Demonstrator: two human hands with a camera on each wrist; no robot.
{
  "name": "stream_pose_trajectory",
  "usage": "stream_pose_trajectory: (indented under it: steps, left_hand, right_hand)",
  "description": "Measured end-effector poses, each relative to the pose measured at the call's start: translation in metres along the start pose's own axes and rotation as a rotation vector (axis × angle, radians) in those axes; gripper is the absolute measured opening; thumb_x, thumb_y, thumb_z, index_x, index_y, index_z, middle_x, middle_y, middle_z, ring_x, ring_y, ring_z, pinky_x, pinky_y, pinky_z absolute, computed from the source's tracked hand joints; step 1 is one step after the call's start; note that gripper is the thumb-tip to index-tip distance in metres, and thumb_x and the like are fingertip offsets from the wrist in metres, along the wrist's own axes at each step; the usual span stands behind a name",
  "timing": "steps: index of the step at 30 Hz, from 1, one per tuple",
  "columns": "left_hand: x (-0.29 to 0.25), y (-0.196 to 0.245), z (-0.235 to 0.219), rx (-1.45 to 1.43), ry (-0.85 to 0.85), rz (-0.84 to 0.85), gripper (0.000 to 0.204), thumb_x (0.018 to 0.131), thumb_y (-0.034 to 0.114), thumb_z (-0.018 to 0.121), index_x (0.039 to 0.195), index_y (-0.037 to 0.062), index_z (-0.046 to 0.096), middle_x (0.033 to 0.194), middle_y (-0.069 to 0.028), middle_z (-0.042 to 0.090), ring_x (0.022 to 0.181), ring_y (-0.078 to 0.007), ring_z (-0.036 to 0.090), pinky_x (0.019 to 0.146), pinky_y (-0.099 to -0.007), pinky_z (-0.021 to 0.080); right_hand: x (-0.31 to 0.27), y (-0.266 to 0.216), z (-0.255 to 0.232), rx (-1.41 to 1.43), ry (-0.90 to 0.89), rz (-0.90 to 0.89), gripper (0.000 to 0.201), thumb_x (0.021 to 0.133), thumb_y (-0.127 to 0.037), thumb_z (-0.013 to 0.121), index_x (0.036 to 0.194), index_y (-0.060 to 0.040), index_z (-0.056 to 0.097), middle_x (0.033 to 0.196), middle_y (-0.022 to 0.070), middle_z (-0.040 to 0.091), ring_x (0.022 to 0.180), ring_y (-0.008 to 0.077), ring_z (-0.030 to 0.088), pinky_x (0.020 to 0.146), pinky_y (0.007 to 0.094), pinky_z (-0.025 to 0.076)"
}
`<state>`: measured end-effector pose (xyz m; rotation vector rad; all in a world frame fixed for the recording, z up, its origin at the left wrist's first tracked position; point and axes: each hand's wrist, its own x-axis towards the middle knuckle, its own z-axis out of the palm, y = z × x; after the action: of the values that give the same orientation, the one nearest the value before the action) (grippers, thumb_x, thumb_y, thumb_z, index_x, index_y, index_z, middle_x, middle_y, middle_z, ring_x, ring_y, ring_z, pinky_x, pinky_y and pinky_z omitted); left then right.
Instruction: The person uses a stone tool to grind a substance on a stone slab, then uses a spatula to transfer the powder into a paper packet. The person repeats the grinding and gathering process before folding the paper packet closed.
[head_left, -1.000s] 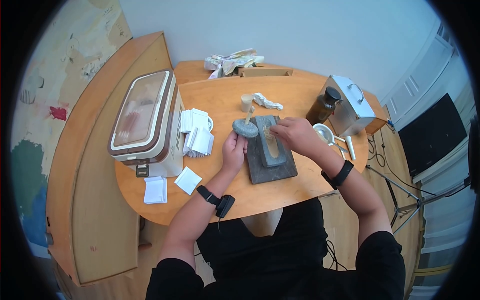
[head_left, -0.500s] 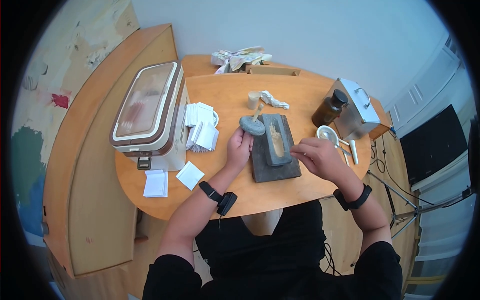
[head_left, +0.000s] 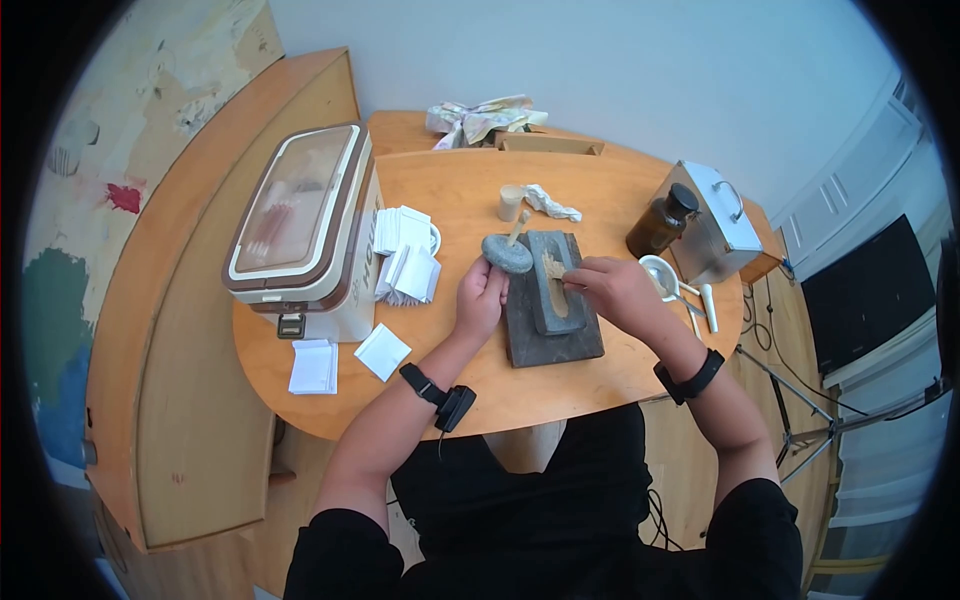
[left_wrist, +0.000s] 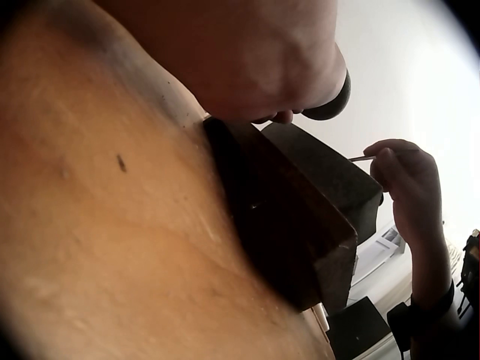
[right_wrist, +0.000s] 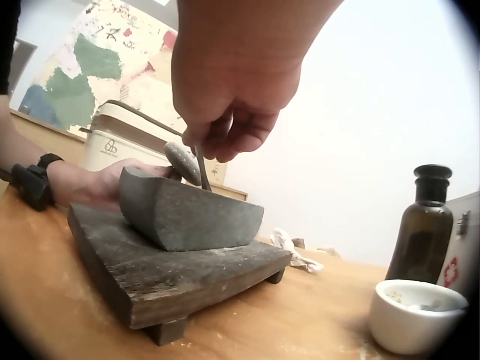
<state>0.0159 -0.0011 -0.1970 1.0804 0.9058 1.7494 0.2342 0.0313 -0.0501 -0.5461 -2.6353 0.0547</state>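
Observation:
My left hand [head_left: 481,298] grips a grey stone grinding wheel [head_left: 506,254] with a wooden handle, held tilted beside the trough. The boat-shaped stone trough [head_left: 566,319] sits on a dark wooden stand [head_left: 540,350], with tan powder [head_left: 560,298] along its hollow. Over the trough's right side, my right hand [head_left: 618,290] pinches a thin stick-like tool [right_wrist: 202,166]. Its lower end goes down behind the trough wall in the right wrist view, so the tip is hidden there. The left wrist view shows the right hand [left_wrist: 411,184] beyond the stone trough [left_wrist: 322,169].
White paper packets [head_left: 408,272] and a cream carrying case [head_left: 345,310] stand on the left. At the back are a small cup [head_left: 510,203] and crumpled tissue [head_left: 552,204]. A brown bottle [head_left: 655,228], white mortar [head_left: 652,266], white pestle [head_left: 709,309] and metal case [head_left: 728,240] are to the right.
The right hand drew back to the trough's near right edge, then returned over the hollow. The left hand keeps its hold on the grinding wheel. The head view shifted slightly.

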Motion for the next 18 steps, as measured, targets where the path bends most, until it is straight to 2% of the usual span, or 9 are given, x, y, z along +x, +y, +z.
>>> stream_pose_trajectory:
  steps: [4,9,15,18]
  left_hand:
    - [-0.001,0.004,0.002,0.005,0.009,0.009,0.019,0.111,0.018,0.049,0.106,0.003,0.059,0.072,0.0031,0.05,0.06,-0.0047,0.043,0.055,-0.0227,0.037]
    - [-0.001,0.002,0.003,-0.012,0.017,-0.001,0.018,0.111,0.018,0.049,0.106,0.0035,0.059,0.072,0.0032,0.05,0.06,-0.0045,0.043,0.055,-0.023,0.037]
    - [0.001,-0.001,0.002,-0.017,0.012,0.007,0.018,0.111,0.018,0.049,0.107,0.0035,0.059,0.073,0.0031,0.05,0.06,-0.0044,0.044,0.055,-0.023,0.037]
    - [0.001,0.0,0.001,-0.016,0.018,0.001,0.018,0.111,0.018,0.049,0.107,0.0036,0.059,0.073,0.0031,0.051,0.061,-0.0045,0.044,0.055,-0.0227,0.038]
  right_hand:
    - [-0.005,-0.024,-0.023,0.041,0.079,0.006,0.011,0.084,-0.006,0.075,0.094,-0.0062,0.073,0.077,0.0092,0.063,0.069,0.0296,0.065,0.06,0.0401,0.052]
    - [-0.028,-0.046,-0.03,0.034,0.058,-0.022,0.011,0.085,-0.007,0.077,0.095,-0.0058,0.072,0.075,0.009,0.062,0.067,0.029,0.064,0.059,0.0394,0.05]
    - [-0.035,-0.04,-0.012,0.042,0.089,0.011,0.011,0.085,-0.006,0.077,0.093,-0.0057,0.071,0.078,0.009,0.064,0.068,0.0294,0.065,0.06,0.0394,0.052]
    - [-0.032,-0.022,0.005,0.019,0.073,0.01,0.01,0.085,-0.005,0.076,0.093,-0.0054,0.071,0.081,0.0095,0.065,0.07,0.0298,0.065,0.06,0.0395,0.052]
